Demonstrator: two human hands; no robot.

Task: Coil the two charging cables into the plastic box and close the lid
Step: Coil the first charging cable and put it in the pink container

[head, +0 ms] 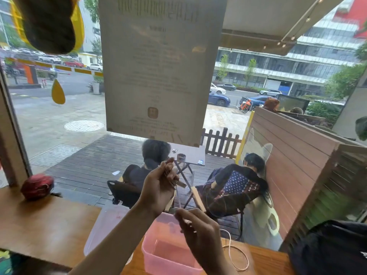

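Cable (236,255) first: thin, pale, one end looped on the bench (49,225), the rest rising past the pink see-through plastic box (168,255) to the hands. Left hand (158,193) raised, pinching coils w/ a plug poking out; right hand (198,231) lower, over the box, pinched on the strand. Looks like mid-winding, cable one, box seems empty. Lid (107,231) lies open, left of box. Next, I'd say: keep wrapping, feed slack w/o snagging the rim. 2nd cable – can't spot it
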